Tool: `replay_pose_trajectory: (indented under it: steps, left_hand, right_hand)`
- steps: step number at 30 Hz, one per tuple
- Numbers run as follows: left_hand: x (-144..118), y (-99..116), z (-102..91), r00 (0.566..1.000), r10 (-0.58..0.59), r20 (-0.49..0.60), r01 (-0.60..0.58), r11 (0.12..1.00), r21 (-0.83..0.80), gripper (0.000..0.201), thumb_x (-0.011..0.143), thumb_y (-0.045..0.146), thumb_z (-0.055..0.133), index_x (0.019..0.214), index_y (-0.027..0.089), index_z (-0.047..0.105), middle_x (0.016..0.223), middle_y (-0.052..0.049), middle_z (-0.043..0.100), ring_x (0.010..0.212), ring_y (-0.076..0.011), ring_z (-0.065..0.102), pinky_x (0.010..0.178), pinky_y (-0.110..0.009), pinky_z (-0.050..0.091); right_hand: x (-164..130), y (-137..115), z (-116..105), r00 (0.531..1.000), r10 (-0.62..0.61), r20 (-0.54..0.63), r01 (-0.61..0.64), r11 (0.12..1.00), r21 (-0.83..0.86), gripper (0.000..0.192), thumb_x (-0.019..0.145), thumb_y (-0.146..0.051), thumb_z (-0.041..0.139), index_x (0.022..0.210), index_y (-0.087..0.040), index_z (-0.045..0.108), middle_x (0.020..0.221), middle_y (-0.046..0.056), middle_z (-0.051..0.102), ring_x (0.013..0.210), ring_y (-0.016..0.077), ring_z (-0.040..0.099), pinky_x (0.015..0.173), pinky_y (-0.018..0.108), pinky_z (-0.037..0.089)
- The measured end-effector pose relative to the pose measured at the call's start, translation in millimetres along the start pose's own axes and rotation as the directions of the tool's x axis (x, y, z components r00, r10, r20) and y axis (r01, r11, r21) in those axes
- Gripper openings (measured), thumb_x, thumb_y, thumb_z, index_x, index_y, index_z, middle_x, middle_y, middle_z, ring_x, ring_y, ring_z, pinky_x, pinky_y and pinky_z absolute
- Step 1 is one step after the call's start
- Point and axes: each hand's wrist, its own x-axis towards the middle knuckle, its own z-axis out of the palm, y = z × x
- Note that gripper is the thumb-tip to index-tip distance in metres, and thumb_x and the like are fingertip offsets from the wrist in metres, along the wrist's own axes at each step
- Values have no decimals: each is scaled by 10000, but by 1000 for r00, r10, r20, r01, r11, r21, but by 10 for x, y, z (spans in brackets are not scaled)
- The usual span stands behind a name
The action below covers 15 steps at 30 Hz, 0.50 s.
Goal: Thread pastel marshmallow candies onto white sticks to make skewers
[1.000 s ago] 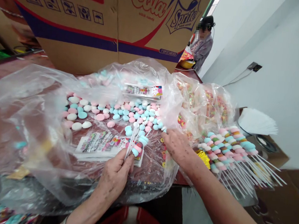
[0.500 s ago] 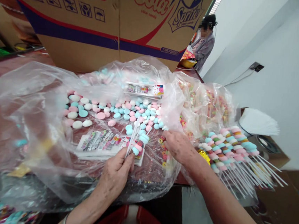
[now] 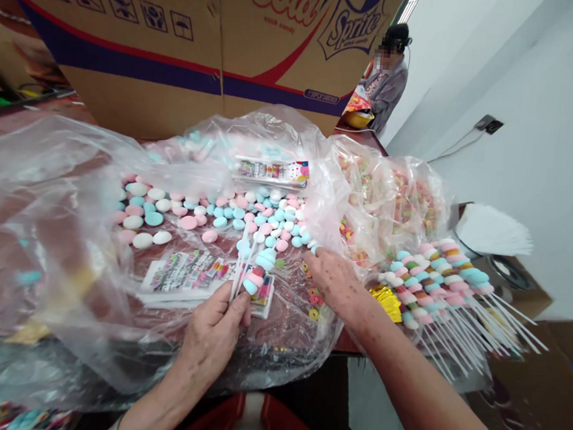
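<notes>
My left hand (image 3: pixel 213 329) is closed around several thin white sticks (image 3: pixel 240 264). One of them carries threaded pink, blue and red candies (image 3: pixel 253 280) just above my thumb. A blue candy (image 3: pixel 265 260) shows beyond these; whether it is on the stick is unclear. My right hand (image 3: pixel 333 287) reaches over the plastic sheet, fingers partly stretched out and pointing left. Its fingertips are close to a blue candy at the edge of the loose pastel candies (image 3: pixel 239 214). Beside that hand lie small ring-shaped gummies (image 3: pixel 315 298).
Printed packets (image 3: pixel 180 279) lie in front, with another stack (image 3: pixel 273 170) behind. Finished candy sticks (image 3: pixel 441 282) are piled at right by gold ties (image 3: pixel 386 303). A bag of gummy rings (image 3: pixel 393 191), a large carton (image 3: pixel 180 58) and a person (image 3: pixel 389 83) are farther back.
My left hand and its sticks have shifted slightly left. My right hand has moved a little left, its fingers reaching out more. The view has also shifted slightly.
</notes>
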Motion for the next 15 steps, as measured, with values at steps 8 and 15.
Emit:
replay_pose_trajectory:
  steps: [8, 15]
  left_hand:
    - [5, -62, -3, 1000, 3, 13, -3, 1000, -14, 341, 896, 427, 481, 624, 224, 501, 481, 63, 425, 435, -113, 356, 421, -230, 268]
    - [11, -56, 2, 1000, 3, -2, -3, 1000, -22, 342, 891, 431, 493, 620, 224, 506, 475, 61, 421, 437, -114, 362, 419, -231, 266]
  right_hand:
    - [83, -50, 15, 983, 69, -172, -39, 984, 173, 217, 914, -74, 461, 1059, -139, 608, 1023, 121, 663, 923, 240, 602, 763, 308, 428]
    - [304, -236, 40, 945, -29, -325, 181, 875, 449, 181, 917, -67, 456, 947, -162, 608, 989, 65, 640, 894, 169, 571, 799, 251, 425]
